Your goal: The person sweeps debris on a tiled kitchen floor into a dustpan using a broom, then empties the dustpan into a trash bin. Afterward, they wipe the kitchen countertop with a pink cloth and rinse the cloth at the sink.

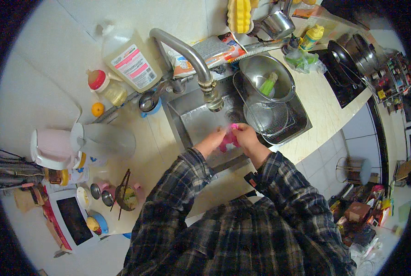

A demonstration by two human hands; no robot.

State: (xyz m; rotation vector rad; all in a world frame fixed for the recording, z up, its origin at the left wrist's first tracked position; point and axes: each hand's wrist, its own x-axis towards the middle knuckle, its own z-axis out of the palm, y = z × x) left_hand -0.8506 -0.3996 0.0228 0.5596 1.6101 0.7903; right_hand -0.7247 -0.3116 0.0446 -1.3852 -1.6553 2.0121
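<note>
Both my hands are in the steel sink [196, 119], below the curved metal faucet [186, 48]. Between them is a pink, soft-looking item [230, 139], possibly a cloth; its exact kind is unclear. My right hand [245, 137] pinches its upper edge between thumb and fingers. My left hand [213, 139] closes on its other side, with the fingertips partly blurred. What looks like running water falls from the faucet head [213, 100] toward the hands. Right of them, a wire drain basket [278, 129] sits in the sink, with a steel bowl [250, 74] holding a green vegetable piece [269, 84].
Left of the sink stand a large detergent jug [136, 65], a red-capped bottle [110, 88], an orange [97, 109] and a pink-and-white kettle-like appliance [55, 148]. A bowl with chopsticks [126, 198] rests nearer me. A stove [343, 82] lies to the right, past a plastic bag [303, 62].
</note>
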